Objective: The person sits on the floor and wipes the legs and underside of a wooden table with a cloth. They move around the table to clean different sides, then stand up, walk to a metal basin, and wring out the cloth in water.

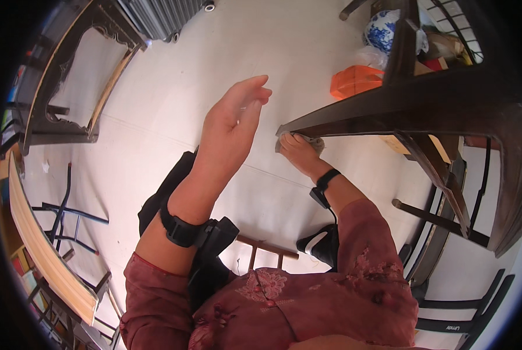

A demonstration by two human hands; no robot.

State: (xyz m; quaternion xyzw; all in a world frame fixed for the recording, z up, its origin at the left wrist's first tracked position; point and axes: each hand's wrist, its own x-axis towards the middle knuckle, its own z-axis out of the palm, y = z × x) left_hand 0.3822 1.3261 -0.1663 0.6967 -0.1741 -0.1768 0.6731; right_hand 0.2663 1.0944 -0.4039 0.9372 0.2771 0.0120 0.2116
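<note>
My right hand (299, 154) presses a grey cloth (316, 143) around the tip of a dark wooden furniture leg (352, 111). Most of the cloth is hidden under my fingers. The leg stretches away to the right, joined to a larger dark wooden frame (470, 96). My left hand (231, 120) is raised over the floor with nothing in it, its fingers loosely bent and the thumb a little apart from them. It touches no furniture.
An orange bag (356, 81) and a blue-and-white porcelain vessel (381, 33) lie beyond the frame. At the left are a carved dark wooden piece (62, 139), a pale board edge (51, 253) and metal legs (75, 214). A grey ribbed suitcase (160, 17) lies at the top.
</note>
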